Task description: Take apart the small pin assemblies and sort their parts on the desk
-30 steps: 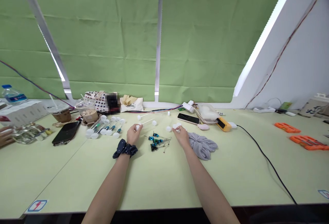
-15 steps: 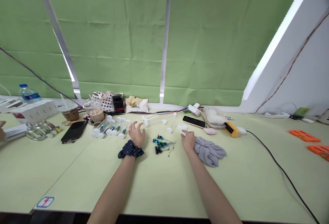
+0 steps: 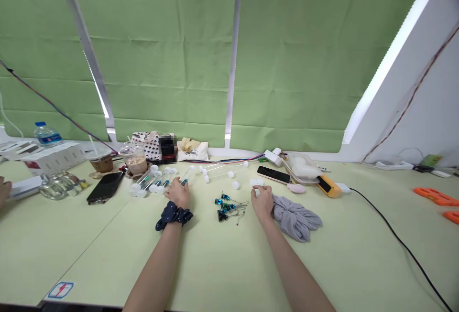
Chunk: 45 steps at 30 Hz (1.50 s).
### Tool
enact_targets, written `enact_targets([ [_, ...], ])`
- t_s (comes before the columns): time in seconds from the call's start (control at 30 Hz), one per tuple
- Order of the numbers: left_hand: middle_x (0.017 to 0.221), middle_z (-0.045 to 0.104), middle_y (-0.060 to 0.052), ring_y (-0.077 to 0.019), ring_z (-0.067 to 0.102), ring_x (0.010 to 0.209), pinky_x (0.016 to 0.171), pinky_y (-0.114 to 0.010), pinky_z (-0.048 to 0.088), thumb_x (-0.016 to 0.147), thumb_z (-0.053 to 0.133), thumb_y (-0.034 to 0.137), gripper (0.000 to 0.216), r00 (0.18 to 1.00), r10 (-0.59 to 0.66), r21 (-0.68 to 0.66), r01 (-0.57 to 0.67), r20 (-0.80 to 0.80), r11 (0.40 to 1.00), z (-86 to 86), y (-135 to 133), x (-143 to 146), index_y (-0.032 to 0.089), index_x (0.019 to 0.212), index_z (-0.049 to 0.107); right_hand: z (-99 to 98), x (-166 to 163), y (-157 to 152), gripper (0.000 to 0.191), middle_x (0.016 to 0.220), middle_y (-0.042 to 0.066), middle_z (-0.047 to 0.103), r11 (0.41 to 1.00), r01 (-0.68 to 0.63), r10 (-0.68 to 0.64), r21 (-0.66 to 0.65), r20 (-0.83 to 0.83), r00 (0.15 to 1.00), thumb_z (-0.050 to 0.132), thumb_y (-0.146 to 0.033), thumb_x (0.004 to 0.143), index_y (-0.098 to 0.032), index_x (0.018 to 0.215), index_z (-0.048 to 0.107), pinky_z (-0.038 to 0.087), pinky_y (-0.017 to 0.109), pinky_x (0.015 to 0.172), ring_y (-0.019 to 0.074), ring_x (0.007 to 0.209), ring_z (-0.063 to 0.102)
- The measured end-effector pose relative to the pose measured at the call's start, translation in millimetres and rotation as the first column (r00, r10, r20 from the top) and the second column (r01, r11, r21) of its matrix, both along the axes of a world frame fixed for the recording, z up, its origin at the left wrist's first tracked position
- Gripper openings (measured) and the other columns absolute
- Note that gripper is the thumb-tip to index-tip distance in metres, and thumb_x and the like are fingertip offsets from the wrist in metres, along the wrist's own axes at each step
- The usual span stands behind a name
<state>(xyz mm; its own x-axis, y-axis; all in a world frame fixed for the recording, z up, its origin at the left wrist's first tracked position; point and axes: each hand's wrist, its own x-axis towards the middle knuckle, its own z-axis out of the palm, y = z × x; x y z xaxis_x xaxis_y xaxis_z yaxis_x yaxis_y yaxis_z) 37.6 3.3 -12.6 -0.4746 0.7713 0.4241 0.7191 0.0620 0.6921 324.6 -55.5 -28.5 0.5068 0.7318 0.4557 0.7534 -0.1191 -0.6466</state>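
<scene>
My left hand (image 3: 178,193), with a dark scrunchie (image 3: 174,215) at the wrist, is closed on a clear tube (image 3: 187,174) that has a white end and something blue inside. Beside it lie several similar tubes (image 3: 145,181) with white caps. My right hand (image 3: 262,200) is closed around a small white cap (image 3: 256,191), mostly hidden by the fingers. Between the hands sits a loose pile of blue, green and black small parts with thin metal stems (image 3: 226,207). Empty clear tubes (image 3: 219,174) and a loose white cap (image 3: 235,185) lie farther back.
A grey cloth (image 3: 297,219) lies right of my right hand. Behind are a phone (image 3: 273,175), a pink item (image 3: 296,188) and a yellow device (image 3: 329,186). At left are a black phone (image 3: 105,188), drink cups (image 3: 101,161) and another person's hand (image 3: 4,191).
My left hand has moved left and down toward the filled tubes and has closed on one, which is now tilted up. The right hand stays near the cloth with the cap.
</scene>
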Motion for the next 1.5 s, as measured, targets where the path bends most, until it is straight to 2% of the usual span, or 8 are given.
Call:
enact_targets([
  [0.07,0.105,0.058,-0.013,-0.0261,0.053,0.100,0.082,-0.038,0.038,0.080,0.050,0.035,0.036,0.957,-0.256,0.154,0.235,0.135,0.960,4.6,0.0,6.4,0.016,0.111,0.047,2.6,-1.3,0.7,0.028,0.091,0.009,0.055,0.995,-0.050,0.052,0.082,-0.033,0.998,0.046,-0.035,0.080,-0.018,0.087,0.068,0.037,0.027,0.063,0.0167,0.070,0.054],
  [0.17,0.092,0.062,-0.009,-0.0190,0.058,0.081,0.069,-0.028,0.043,0.080,0.050,0.045,0.037,0.738,-0.608,0.255,0.553,0.291,0.793,11.1,-6.5,23.7,0.015,0.102,0.053,4.9,-5.2,3.4,0.038,0.070,0.005,0.059,0.955,-0.242,0.272,0.171,-0.183,0.945,0.040,-0.046,0.082,-0.017,0.091,0.064,0.039,0.027,0.060,0.0164,0.061,0.053],
  [0.33,0.090,0.062,-0.008,-0.0143,0.056,0.069,0.063,-0.025,0.044,0.078,0.052,0.046,0.036,0.426,-0.836,0.173,0.847,0.347,0.503,14.1,-25.8,57.2,0.015,0.094,0.061,3.0,-16.2,7.3,0.052,0.048,0.000,0.053,0.866,-0.470,0.478,0.173,-0.566,0.672,0.041,-0.064,0.076,-0.017,0.084,0.060,0.031,0.024,0.037,0.0112,0.036,0.040],
  [0.57,0.062,0.051,0.002,-0.0083,0.045,0.050,0.049,-0.020,0.037,0.076,0.052,0.048,0.032,0.468,-0.795,0.189,0.804,0.386,0.564,14.5,-31.3,75.3,0.017,0.082,0.055,2.1,-17.6,7.1,0.043,0.049,-0.003,0.050,0.773,-0.558,0.558,0.302,-0.742,0.371,0.054,-0.061,0.070,-0.017,0.071,0.053,0.021,0.020,0.033,0.0042,0.031,0.028],
  [0.83,0.051,0.050,0.002,-0.0038,0.030,0.033,0.035,-0.019,0.020,0.077,0.044,0.053,0.039,0.478,-0.618,0.124,0.720,0.624,0.683,4.9,-17.5,66.8,0.015,0.068,0.049,14.6,-23.4,-4.4,0.039,0.086,0.002,0.057,0.604,-0.674,0.769,0.426,-0.532,0.353,0.065,-0.040,0.068,-0.023,0.099,0.050,0.045,0.024,0.057,0.0112,0.062,0.054],
  [1.07,0.045,0.045,0.005,-0.0061,0.039,0.037,0.038,-0.019,0.023,0.068,0.059,0.057,0.045,0.358,-0.583,0.089,0.796,0.729,0.599,6.2,-18.6,63.8,0.013,0.073,0.054,12.1,-21.2,-2.6,0.031,0.064,0.000,0.054,0.693,-0.645,0.697,0.323,-0.529,0.484,0.059,-0.049,0.073,-0.019,0.081,0.057,0.041,0.024,0.053,0.0121,0.055,0.049],
  [1.27,0.045,0.052,0.003,-0.0080,0.045,0.041,0.043,-0.019,0.032,0.064,0.067,0.050,0.041,0.364,-0.672,0.106,0.828,0.645,0.550,9.7,-21.8,62.7,0.011,0.077,0.060,7.0,-23.6,0.6,0.049,0.048,-0.004,0.044,0.714,-0.633,0.622,0.298,-0.686,0.378,0.059,-0.055,0.070,-0.016,0.098,0.065,0.029,0.022,0.044,0.0092,0.044,0.037],
  [1.5,0.038,0.046,0.004,-0.0070,0.039,0.035,0.038,-0.019,0.026,0.065,0.063,0.055,0.043,0.443,-0.597,0.067,0.764,0.669,0.642,9.9,-20.3,58.6,0.011,0.069,0.060,8.0,-22.8,0.0,0.041,0.075,0.005,0.062,0.753,-0.585,0.569,0.302,-0.746,0.346,0.072,-0.049,0.056,-0.012,0.072,0.067,0.022,0.021,0.041,0.0035,0.042,0.033],
])
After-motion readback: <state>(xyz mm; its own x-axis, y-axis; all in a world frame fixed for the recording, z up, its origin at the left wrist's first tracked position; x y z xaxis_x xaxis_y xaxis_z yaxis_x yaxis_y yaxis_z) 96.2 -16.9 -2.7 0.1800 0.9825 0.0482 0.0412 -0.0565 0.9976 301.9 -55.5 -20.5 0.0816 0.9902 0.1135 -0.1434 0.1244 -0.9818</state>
